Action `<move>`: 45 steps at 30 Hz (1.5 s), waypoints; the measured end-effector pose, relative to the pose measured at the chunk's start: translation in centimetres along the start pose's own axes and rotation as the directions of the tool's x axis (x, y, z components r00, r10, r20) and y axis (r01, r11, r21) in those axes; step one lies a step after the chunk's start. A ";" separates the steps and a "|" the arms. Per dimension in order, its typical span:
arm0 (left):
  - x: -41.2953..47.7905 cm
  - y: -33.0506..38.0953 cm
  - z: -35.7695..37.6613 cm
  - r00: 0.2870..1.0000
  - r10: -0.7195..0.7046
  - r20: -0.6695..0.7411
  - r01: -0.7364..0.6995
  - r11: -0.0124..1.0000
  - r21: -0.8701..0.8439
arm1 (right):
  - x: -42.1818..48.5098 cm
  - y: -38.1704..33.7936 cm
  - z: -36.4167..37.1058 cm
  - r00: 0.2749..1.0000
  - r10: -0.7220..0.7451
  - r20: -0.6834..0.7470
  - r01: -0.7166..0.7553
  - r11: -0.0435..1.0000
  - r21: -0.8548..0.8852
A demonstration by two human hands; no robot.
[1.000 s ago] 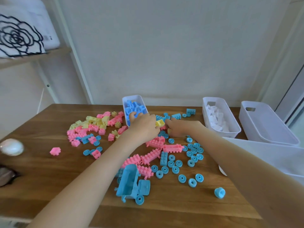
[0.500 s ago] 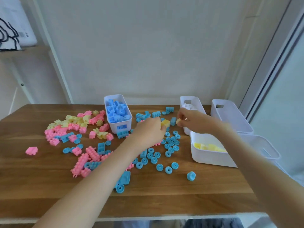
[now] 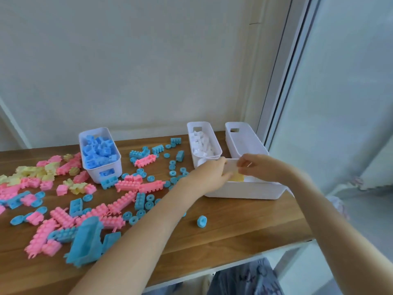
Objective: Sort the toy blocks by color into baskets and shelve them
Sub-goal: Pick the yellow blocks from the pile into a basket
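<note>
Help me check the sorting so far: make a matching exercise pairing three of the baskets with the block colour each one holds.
Baskets:
1. left basket
2. middle back basket
3. nearest basket

Contents:
A. white blocks
B. yellow blocks
C. blue blocks

Pairs: 1-C, 2-A, 3-B.

White rectangular plastic baskets: four, namely the basket of blue blocks [image 3: 95, 173], the basket of white blocks [image 3: 215, 141], the far-right basket [image 3: 244, 145] and the front basket [image 3: 244, 191]. Hands: two, the left hand [image 3: 209, 174] and the right hand [image 3: 258, 168]. Large blue plastic toy vehicle [image 3: 89, 241]: one. Brown wooden table [image 3: 234, 231]: one. Loose pink studded blocks [image 3: 127, 185], loose blue studded blocks [image 3: 140, 201], pale yellow blocks [image 3: 27, 171] and blue plastic rings [image 3: 202, 221]: dozens in all, too blurred for exact figures.
</note>
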State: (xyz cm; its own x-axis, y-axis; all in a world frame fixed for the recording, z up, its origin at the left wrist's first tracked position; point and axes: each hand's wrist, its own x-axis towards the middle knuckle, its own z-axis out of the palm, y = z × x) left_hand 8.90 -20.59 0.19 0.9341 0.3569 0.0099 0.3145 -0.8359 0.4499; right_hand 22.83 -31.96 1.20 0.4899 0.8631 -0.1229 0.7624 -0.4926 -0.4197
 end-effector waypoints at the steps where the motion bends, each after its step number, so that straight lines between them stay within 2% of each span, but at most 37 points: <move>1: 0.0 0.1 0.2 1.000 0.008 0.002 -0.008 1.000 0.001 | -0.1 0.1 0.0 1.000 0.001 -0.009 -0.001 1.000 -0.001; 6: -1.1 -0.5 -0.8 0.976 0.131 -0.173 -0.129 0.991 0.026 | -0.7 -1.0 -0.1 0.984 -0.081 -0.160 0.086 0.996 0.023; 10: -4.2 -2.3 -2.2 0.943 0.157 -0.295 -0.163 0.987 0.004 | -0.5 -4.9 1.3 0.932 -0.240 -0.271 0.269 0.960 0.074; 16: -10.5 -6.2 -5.5 0.875 0.156 -0.459 -0.154 0.987 0.040 | -0.3 -12.4 4.3 0.860 -0.456 -0.229 0.490 0.863 0.124; 19: -14.1 -9.4 -7.3 0.796 0.006 -0.605 -0.045 0.998 -0.049 | 0.2 -15.7 6.2 0.805 -0.542 -0.240 0.582 0.800 0.148; 22: -17.6 -14.2 -8.2 0.683 -0.161 -0.712 0.148 0.986 -0.082 | 1.4 -18.8 8.4 0.780 -0.602 -0.172 0.625 0.765 0.155; 25: -21.3 -19.8 -8.4 0.527 -0.342 -0.778 0.376 0.915 -0.147 | 3.0 -22.0 10.8 0.788 -0.609 -0.090 0.613 0.761 0.214; 27: -23.0 -22.8 -7.7 0.465 -0.409 -0.785 0.493 0.856 -0.154 | 4.0 -23.5 12.2 0.793 -0.606 -0.065 0.602 0.763 0.236; 29: -24.2 -25.3 -6.9 0.474 -0.430 -0.768 0.564 0.818 -0.109 | 5.1 -25.4 13.6 0.795 -0.606 -0.037 0.595 0.765 0.247; 33: -23.8 -28.0 -5.9 0.505 -0.460 -0.730 0.592 0.801 -0.096 | 7.4 -28.4 16.1 0.791 -0.611 0.040 0.585 0.774 0.241; 36: -22.3 -28.7 -6.6 0.467 -0.482 -0.741 0.513 0.830 -0.217 | 9.2 -30.2 17.7 0.777 -0.623 0.084 0.602 0.776 0.186; 42: -19.9 -29.9 -7.3 0.526 -0.384 -0.758 0.391 0.901 -0.185 | 11.7 -32.4 20.6 0.772 -0.634 0.040 0.636 0.771 -0.037; 45: -19.6 -30.9 -7.4 0.572 -0.363 -0.736 0.356 0.918 -0.176 | 12.2 -32.4 21.8 0.716 -0.697 -0.042 0.687 0.714 -0.132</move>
State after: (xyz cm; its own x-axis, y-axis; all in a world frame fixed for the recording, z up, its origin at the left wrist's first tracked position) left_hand -20.40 1.31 -7.27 0.2961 0.8141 0.4995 0.5913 -0.5669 0.5736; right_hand -5.13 -2.98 -6.29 -0.1628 0.9565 0.2422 0.9369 0.2268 -0.2659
